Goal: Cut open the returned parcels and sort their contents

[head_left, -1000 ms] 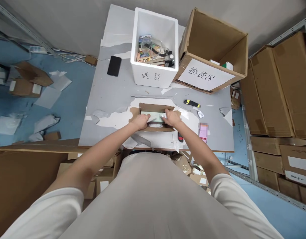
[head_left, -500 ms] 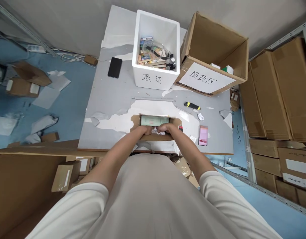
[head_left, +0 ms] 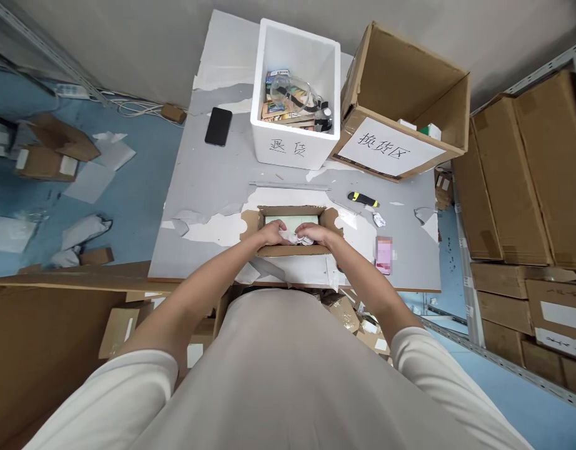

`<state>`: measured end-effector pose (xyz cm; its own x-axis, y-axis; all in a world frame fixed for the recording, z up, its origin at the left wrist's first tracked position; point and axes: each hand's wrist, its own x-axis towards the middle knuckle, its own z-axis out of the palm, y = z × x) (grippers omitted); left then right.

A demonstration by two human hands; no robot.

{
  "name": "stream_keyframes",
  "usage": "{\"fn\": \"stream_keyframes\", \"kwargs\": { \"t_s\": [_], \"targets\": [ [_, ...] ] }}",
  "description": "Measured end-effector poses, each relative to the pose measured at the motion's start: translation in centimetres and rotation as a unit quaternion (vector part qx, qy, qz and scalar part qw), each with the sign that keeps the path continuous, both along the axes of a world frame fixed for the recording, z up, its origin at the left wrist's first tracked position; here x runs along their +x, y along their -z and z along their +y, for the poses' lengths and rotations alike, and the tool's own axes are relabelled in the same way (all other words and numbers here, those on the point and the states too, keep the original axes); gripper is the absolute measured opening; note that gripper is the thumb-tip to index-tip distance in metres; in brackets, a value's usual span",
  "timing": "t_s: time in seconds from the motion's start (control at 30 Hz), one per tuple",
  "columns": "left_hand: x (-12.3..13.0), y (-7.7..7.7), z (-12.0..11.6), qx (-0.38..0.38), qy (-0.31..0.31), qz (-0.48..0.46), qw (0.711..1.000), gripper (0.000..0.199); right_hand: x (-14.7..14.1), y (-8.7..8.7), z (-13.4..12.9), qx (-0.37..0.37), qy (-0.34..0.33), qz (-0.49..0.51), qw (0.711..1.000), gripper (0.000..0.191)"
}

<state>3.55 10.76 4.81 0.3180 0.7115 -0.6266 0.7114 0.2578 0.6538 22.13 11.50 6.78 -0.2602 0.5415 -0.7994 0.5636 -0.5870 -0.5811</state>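
A small open cardboard box (head_left: 292, 250) lies on the table in front of me, with a pale green item (head_left: 295, 220) inside it. Crumpled white paper (head_left: 292, 237) sits over the near part of that item. My left hand (head_left: 273, 234) reaches in from the left, its fingers curled on the paper. From the other side my right hand (head_left: 315, 233) has its fingers closed on the paper's right part. Both hands are over the box's opening, and some fingertips are hidden by the paper.
Behind the box stand a white foam box (head_left: 288, 147) holding assorted items and a larger cardboard box (head_left: 405, 147) with a handwritten label. A black phone (head_left: 217, 127), a yellow-black utility knife (head_left: 363, 199) and a pink-screened phone (head_left: 383, 255) lie on the table (head_left: 198, 187). Stacked cartons (head_left: 508, 181) fill the right.
Both hands have risen slightly and spread apart, with the crumpled paper between them. The small box now shows its rim more fully, and its near edge sits a little farther from me.
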Motion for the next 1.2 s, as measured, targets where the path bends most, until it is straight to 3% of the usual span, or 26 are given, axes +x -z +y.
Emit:
{"fn": "stream_keyframes", "kwargs": {
  "t_s": [0.07, 0.17, 0.27, 0.33, 0.43, 0.6, 0.7, 0.77, 0.87, 0.97, 1.1, 1.2],
  "targets": [
    [-0.6, -0.9, 0.0, 0.015, -0.032, -0.081, 0.996, 0.057, 0.3, -1.2, 0.1, -0.039, 0.029, 0.059, 0.997, 0.03],
    [-1.3, -2.3, 0.0, 0.063, -0.009, -0.109, 0.992, 0.037, 1.1, -3.1, 0.0, -0.053, 0.077, 0.147, 0.985, 0.035],
    [-1.6, -3.8, -0.4, 0.121, -0.072, -0.118, 0.983, 0.04, 2.0, -4.8, -0.6, 0.061, 0.171, 0.2, 0.963, 0.038],
    [-1.1, -4.6, -1.2, 0.117, -0.149, -0.169, 0.967, 0.05, 2.1, -5.5, -1.5, 0.139, 0.228, 0.221, 0.938, 0.038],
    [0.4, -6.0, -2.7, 0.093, -0.242, -0.268, 0.928, 0.057, 0.8, -6.3, -3.1, 0.221, 0.257, 0.218, 0.915, 0.039],
    [2.6, -8.5, -5.2, 0.021, -0.322, -0.424, 0.846, 0.072, -2.9, -8.3, -5.2, 0.353, 0.22, 0.065, 0.907, 0.049],
    [2.1, -9.5, -6.1, 0.084, -0.369, -0.396, 0.837, 0.075, -4.7, -9.8, -6.2, 0.347, 0.102, 0.083, 0.928, 0.055],
    [0.4, -9.6, -6.3, 0.127, -0.416, -0.355, 0.828, 0.072, -5.7, -10.5, -6.6, 0.318, 0.007, 0.136, 0.938, 0.059],
    [-5.0, -8.6, -6.5, 0.18, -0.474, -0.302, 0.807, 0.062, -6.1, -10.7, -6.7, 0.299, -0.077, 0.176, 0.935, 0.074],
    [-12.7, -6.0, -6.1, 0.23, -0.516, -0.154, 0.81, 0.056, -4.9, -10.1, -6.2, 0.307, -0.082, 0.137, 0.938, 0.082],
    [-20.9, -0.8, -4.8, 0.146, -0.449, 0.135, 0.871, 0.055, -1.5, -8.6, -5.8, 0.309, -0.042, 0.032, 0.95, 0.069],
    [-22.5, 2.6, -4.1, 0.087, -0.395, 0.171, 0.899, 0.061, 0.6, -8.2, -6.2, 0.316, -0.06, -0.058, 0.945, 0.054]
  ]
}}
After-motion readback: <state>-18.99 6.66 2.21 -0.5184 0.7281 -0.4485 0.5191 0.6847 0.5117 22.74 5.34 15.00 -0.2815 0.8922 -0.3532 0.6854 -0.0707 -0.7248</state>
